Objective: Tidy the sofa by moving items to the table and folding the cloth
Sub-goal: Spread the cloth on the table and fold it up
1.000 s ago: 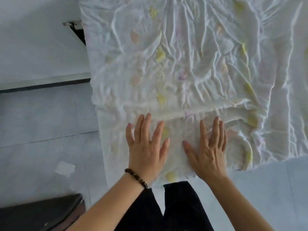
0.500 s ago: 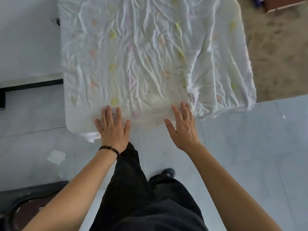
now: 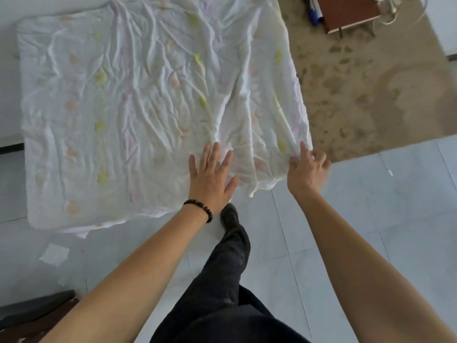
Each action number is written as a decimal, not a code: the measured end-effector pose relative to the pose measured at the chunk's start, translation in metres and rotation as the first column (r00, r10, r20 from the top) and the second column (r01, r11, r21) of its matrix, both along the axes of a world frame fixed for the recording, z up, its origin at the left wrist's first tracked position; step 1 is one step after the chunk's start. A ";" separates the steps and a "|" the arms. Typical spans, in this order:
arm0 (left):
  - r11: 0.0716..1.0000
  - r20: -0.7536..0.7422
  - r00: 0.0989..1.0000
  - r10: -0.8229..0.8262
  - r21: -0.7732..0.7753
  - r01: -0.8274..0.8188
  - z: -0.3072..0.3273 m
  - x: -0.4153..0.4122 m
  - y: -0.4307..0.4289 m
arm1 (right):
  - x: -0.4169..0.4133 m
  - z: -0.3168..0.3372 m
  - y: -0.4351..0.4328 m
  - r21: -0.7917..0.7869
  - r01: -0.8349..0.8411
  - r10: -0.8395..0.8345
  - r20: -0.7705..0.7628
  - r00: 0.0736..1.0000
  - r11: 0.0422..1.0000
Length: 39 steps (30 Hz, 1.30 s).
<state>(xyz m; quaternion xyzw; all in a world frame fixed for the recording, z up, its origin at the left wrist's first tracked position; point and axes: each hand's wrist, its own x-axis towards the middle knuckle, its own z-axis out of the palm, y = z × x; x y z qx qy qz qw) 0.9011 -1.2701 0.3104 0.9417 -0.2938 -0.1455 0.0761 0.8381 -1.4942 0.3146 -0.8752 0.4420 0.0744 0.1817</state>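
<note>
The wrinkled white patterned cloth (image 3: 158, 107) lies partly folded; flat, open left hand (image 3: 210, 177) presses it, right hand (image 3: 306, 169) pinches its corner, so more folds remain.

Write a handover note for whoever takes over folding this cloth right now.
Left hand: open, flat on the near edge of the cloth, pinning it.
Right hand: fingers pinching the cloth's near right corner.
Cloth: spread out and wrinkled, with no finished fold visible; its right part lies over the tan rug, the rest hides whatever is under it.
Notebook and pen lie at the rug's far edge.
Done: cloth laid out.
Left: probably lift the pinched corner across for the first fold, then finish folding. No sofa or table can be made out.
</note>
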 end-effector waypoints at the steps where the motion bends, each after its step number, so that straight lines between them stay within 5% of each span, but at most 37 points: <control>1: 0.998 -0.003 0.999 -0.039 0.044 0.039 -0.005 0.005 -0.013 | -0.001 0.000 -0.010 -0.056 -0.040 0.039 -0.014 0.999 0.998; 5: 0.990 -0.041 0.995 -0.090 0.101 0.094 -0.017 0.016 -0.069 | -0.007 0.004 -0.066 -0.156 -0.125 0.112 -0.092 0.990 0.980; 11: 0.979 -0.109 0.986 -0.123 0.152 0.139 -0.003 0.015 -0.130 | 0.003 0.025 -0.139 -0.046 -0.110 0.101 -0.179 0.979 0.993; 16: 0.996 -0.078 0.994 0.080 0.045 -0.076 0.005 0.047 -0.184 | 0.052 0.023 -0.188 0.101 -0.246 0.248 -0.009 0.969 0.964; 21: 0.954 -0.145 0.947 0.287 0.126 -0.270 -0.002 0.085 -0.249 | 0.127 0.009 -0.238 0.085 -0.507 0.507 0.013 0.862 0.858; 26: 0.787 -0.145 0.775 0.615 0.172 -0.592 -0.001 0.082 -0.321 | 0.191 0.011 -0.283 0.199 -0.702 0.698 0.105 0.709 0.683; 31: 0.646 -0.063 0.643 0.763 0.085 -0.759 0.002 0.056 -0.379 | 0.254 0.017 -0.301 0.356 -0.760 0.778 0.126 0.616 0.544; 34: 0.637 -0.056 0.635 0.771 0.106 -0.764 0.009 0.050 -0.393 | 0.289 0.018 -0.291 0.424 -0.728 0.758 0.133 0.639 0.539; 37: 0.642 0.006 0.645 0.764 -0.099 -0.760 0.013 0.049 -0.391 | 0.321 0.017 -0.271 0.551 -0.587 0.637 0.125 0.761 0.593; 39: 0.572 -0.107 0.598 0.794 -0.198 -0.796 0.015 0.049 -0.384 | 0.334 0.017 -0.258 0.582 -0.552 0.617 0.108 0.780 0.597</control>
